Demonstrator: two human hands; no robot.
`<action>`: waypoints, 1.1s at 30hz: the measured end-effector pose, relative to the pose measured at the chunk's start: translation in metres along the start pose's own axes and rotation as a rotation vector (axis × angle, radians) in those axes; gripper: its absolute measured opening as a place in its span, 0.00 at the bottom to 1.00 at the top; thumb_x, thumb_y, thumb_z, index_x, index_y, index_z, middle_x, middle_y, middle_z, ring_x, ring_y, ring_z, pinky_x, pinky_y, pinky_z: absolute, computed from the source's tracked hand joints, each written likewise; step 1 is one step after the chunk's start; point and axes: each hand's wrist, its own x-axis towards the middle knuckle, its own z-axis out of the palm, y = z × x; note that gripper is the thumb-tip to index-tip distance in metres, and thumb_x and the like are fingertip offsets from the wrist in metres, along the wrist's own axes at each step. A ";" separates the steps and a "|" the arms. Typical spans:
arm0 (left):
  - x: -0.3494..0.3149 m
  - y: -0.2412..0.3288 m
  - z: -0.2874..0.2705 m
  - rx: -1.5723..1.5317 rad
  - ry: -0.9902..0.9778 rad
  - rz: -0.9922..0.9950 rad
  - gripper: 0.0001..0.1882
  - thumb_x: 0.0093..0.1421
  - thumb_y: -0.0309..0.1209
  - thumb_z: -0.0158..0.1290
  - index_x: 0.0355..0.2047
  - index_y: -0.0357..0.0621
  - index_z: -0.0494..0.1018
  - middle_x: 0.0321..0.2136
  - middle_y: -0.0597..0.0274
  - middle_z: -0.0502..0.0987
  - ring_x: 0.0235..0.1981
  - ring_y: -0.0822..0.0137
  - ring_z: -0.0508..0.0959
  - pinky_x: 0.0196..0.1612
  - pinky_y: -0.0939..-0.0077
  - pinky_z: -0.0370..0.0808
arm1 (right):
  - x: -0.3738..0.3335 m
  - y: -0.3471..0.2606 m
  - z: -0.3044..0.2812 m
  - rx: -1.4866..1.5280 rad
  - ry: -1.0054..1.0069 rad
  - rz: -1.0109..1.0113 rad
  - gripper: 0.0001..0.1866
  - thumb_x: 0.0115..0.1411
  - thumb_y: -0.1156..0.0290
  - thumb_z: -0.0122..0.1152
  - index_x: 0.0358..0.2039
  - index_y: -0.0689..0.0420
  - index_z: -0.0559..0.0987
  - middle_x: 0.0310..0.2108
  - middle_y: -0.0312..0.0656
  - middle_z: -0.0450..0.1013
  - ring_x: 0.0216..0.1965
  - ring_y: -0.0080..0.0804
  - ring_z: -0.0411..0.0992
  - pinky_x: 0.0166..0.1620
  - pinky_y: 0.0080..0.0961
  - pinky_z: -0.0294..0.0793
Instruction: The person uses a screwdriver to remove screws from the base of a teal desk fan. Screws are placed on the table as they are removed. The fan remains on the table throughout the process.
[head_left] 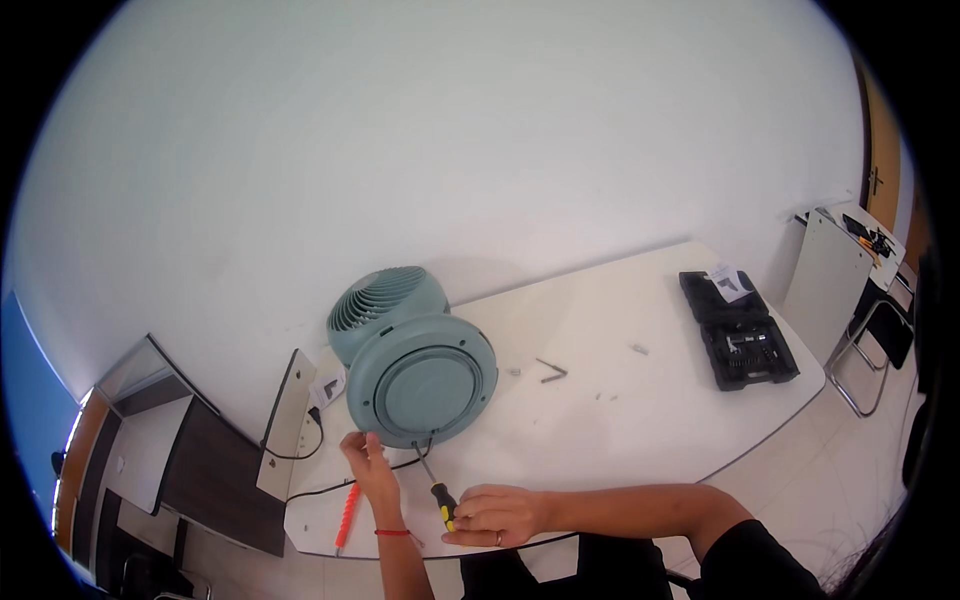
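Observation:
A grey-green fan [388, 300] lies tipped over on the table, its round base [430, 390] turned toward me. My right hand [497, 515] is closed around the black and yellow handle of a screwdriver [441, 500]. The screwdriver's shaft slants up and left, and its tip meets the lower rim of the base, near where the black cord [408, 463] runs. My left hand [372, 470] is at the base's lower left edge, fingers bent and apart, with nothing visible in them. Whether its fingertips press on the rim I cannot tell.
An open black tool case [740, 335] with a leaflet lies at the table's right end. Hex keys [552, 371] and several small pieces are scattered mid-table. A red rod-like tool [347, 518] lies by my left forearm. The cord's plug [315, 415] is left of the fan.

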 end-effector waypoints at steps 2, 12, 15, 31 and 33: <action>0.009 -0.005 0.003 -0.283 -0.103 -0.014 0.30 0.73 0.48 0.48 0.66 0.42 0.58 0.56 0.55 0.71 0.55 0.64 0.72 0.56 0.68 0.70 | 0.002 0.002 0.000 0.034 0.024 0.023 0.11 0.55 0.82 0.72 0.40 0.68 0.85 0.36 0.44 0.73 0.40 0.38 0.75 0.47 0.31 0.82; 0.046 -0.012 0.016 -0.187 -0.230 0.264 0.31 0.74 0.51 0.45 0.63 0.38 0.64 0.54 0.56 0.73 0.54 0.66 0.71 0.60 0.71 0.65 | 0.001 -0.002 0.001 0.045 -0.026 0.125 0.15 0.59 0.80 0.68 0.47 0.65 0.83 0.48 0.49 0.77 0.54 0.45 0.78 0.59 0.38 0.80; 0.053 0.012 0.027 -0.087 -0.317 0.321 0.30 0.73 0.51 0.46 0.60 0.36 0.66 0.48 0.55 0.76 0.50 0.65 0.73 0.57 0.71 0.68 | 0.003 -0.001 -0.006 0.035 -0.187 0.030 0.18 0.60 0.80 0.65 0.52 0.65 0.81 0.52 0.51 0.76 0.55 0.46 0.77 0.60 0.39 0.80; 0.036 0.043 0.042 -0.021 -0.170 0.399 0.32 0.72 0.47 0.49 0.62 0.29 0.64 0.52 0.45 0.77 0.53 0.61 0.75 0.59 0.68 0.69 | 0.000 0.008 -0.023 -0.182 -0.239 -0.137 0.19 0.66 0.80 0.56 0.57 0.56 0.79 0.58 0.49 0.71 0.61 0.41 0.72 0.58 0.36 0.80; 0.039 0.040 0.039 -0.098 -0.236 0.398 0.31 0.72 0.46 0.49 0.62 0.29 0.64 0.53 0.46 0.77 0.53 0.61 0.75 0.59 0.68 0.69 | 0.006 0.009 -0.024 -0.167 -0.185 -0.099 0.20 0.66 0.80 0.57 0.57 0.54 0.79 0.58 0.48 0.71 0.60 0.41 0.72 0.57 0.34 0.81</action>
